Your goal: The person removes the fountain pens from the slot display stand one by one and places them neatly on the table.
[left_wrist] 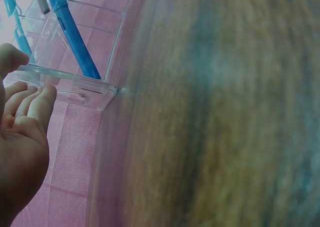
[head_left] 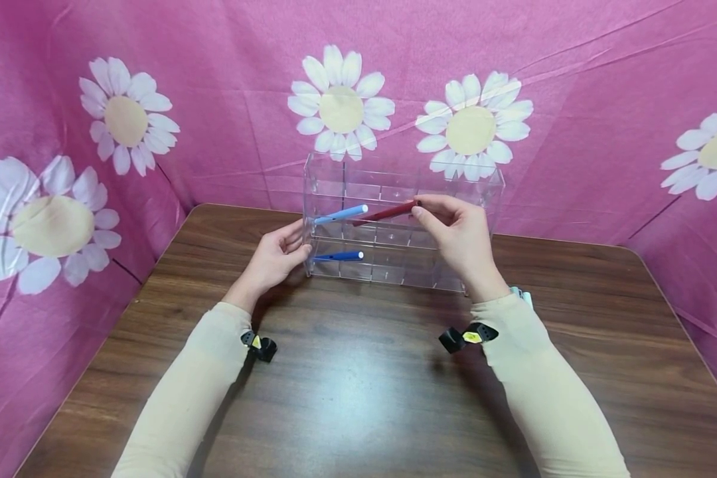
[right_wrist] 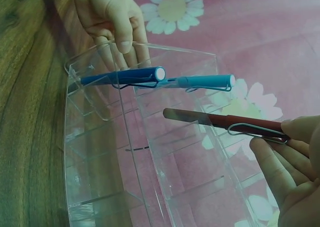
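From the head view, the right hand (head_left: 460,229) pinches the back end of a red pen (head_left: 388,212) between thumb and fingertips, the pen pointing left into the upper row of a clear acrylic pen rack (head_left: 490,192) that stands at the far side of the wooden surface (head_left: 358,385). The left hand (head_left: 275,255) rests against the rack's left end, fingers loosely bent on the wall. A light blue pen (head_left: 340,214) already lies in the upper row and a dark blue pen (head_left: 337,255) in the lower row. To seat the red pen well, I judge it should be kept level and in line with its slot, while the left hand steadies the rack against sliding.

The left wrist view shows the left hand's fingers (left_wrist: 30,99) lying relaxed just under a transparent edge of the rack (left_wrist: 75,79), touching rather than clenching; a blue pen (left_wrist: 75,37) slants above it. The rest is blurred.

The right wrist view shows the red pen (right_wrist: 220,119), wire clip up, gripped at its rear by the right hand's fingertips (right_wrist: 295,132), its front end hanging over an open compartment, not resting on any divider. The dark blue pen (right_wrist: 125,76) and light blue pen (right_wrist: 205,81) sit side by side beyond. The tip should probably go between dividers before the pinch loosens.
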The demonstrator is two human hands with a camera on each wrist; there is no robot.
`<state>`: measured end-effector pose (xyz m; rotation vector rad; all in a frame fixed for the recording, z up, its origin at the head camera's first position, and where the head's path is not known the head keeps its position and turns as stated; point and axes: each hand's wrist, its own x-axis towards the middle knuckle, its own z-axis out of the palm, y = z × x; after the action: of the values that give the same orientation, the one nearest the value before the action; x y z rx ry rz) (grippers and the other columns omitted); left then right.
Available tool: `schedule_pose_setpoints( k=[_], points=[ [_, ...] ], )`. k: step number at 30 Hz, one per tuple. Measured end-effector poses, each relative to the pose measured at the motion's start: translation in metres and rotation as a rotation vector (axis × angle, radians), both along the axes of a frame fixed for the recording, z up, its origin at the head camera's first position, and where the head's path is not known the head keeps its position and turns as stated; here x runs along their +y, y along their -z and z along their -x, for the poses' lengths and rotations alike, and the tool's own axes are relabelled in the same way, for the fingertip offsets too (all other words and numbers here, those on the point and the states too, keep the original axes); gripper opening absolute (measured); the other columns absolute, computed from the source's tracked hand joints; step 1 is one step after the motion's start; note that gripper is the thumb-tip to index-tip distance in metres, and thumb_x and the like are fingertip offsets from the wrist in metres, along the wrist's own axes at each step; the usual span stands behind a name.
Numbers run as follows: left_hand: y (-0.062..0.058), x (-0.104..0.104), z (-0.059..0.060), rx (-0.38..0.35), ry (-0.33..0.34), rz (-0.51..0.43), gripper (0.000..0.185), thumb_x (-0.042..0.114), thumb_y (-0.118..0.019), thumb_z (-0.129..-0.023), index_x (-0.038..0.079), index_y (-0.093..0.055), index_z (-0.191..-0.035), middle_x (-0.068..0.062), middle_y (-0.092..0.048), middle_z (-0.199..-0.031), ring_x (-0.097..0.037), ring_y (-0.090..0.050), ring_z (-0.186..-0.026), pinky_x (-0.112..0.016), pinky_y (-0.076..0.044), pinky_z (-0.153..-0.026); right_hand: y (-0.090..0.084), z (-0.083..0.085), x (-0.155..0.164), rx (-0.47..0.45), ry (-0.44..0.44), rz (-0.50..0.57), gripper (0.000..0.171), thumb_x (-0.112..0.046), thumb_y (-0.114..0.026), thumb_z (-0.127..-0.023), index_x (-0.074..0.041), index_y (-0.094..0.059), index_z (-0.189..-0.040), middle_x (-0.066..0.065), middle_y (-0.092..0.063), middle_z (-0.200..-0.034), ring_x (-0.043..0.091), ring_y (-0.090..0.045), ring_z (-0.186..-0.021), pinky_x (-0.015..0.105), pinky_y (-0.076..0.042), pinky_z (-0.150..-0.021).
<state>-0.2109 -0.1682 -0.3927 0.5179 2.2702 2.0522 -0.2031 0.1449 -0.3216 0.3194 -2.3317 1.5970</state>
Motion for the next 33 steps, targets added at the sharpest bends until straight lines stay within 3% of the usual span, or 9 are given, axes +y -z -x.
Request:
schedule_pose_setpoints(
  k=[4, 12, 24, 33],
  points=[
    [0.000, 0.000, 0.000, -0.002, 0.001, 0.000, 0.056, -0.008, -0.055, -0.088, -0.009, -0.036, -0.141, -0.027, -0.043, -0.140, -0.036, -0.045, -0.129, -0.022, -0.045, -0.102, -0.006, -0.005, 0.000, 0.011, 0.002, 0.038, 0.027, -0.019, -0.072, -0.086, -0.009, -0.072, -0.111, 0.010, -0.073, -0.101, 0.005, -0.069, -0.083, 0.015, -0.058, -0.072],
    [0.000, 0.000, -0.001, -0.002, 0.006, -0.006, 0.056, -0.009, -0.055, -0.088, -0.009, -0.036, -0.141, -0.027, -0.042, -0.141, -0.037, -0.044, -0.129, -0.020, -0.045, -0.101, -0.027, -0.025, -0.005, 0.020, -0.006, 0.139, 0.026, -0.009, -0.069, -0.087, 0.004, -0.069, -0.110, 0.017, -0.072, -0.100, 0.018, -0.072, -0.084, 0.021, -0.060, -0.075],
    [-0.001, 0.000, -0.002, -0.001, 0.006, -0.004, 0.056, -0.009, -0.054, -0.088, -0.009, -0.036, -0.141, -0.027, -0.041, -0.142, -0.037, -0.042, -0.130, -0.023, -0.043, -0.104, -0.018, -0.016, 0.012, 0.075, -0.028, 0.243, 0.029, -0.012, -0.073, -0.083, 0.004, -0.069, -0.108, 0.007, -0.074, -0.092, 0.015, -0.072, -0.079, 0.021, -0.060, -0.074],
    [-0.003, 0.001, -0.004, 0.006, 0.001, 0.006, 0.056, -0.011, -0.054, -0.088, -0.010, -0.035, -0.141, -0.026, -0.039, -0.143, -0.037, -0.040, -0.131, -0.024, -0.042, -0.105, -0.029, -0.027, 0.018, 0.088, -0.030, 0.273, 0.025, -0.006, -0.071, -0.084, 0.003, -0.070, -0.107, 0.007, -0.074, -0.092, 0.017, -0.072, -0.081, 0.023, -0.060, -0.076]
  ],
)
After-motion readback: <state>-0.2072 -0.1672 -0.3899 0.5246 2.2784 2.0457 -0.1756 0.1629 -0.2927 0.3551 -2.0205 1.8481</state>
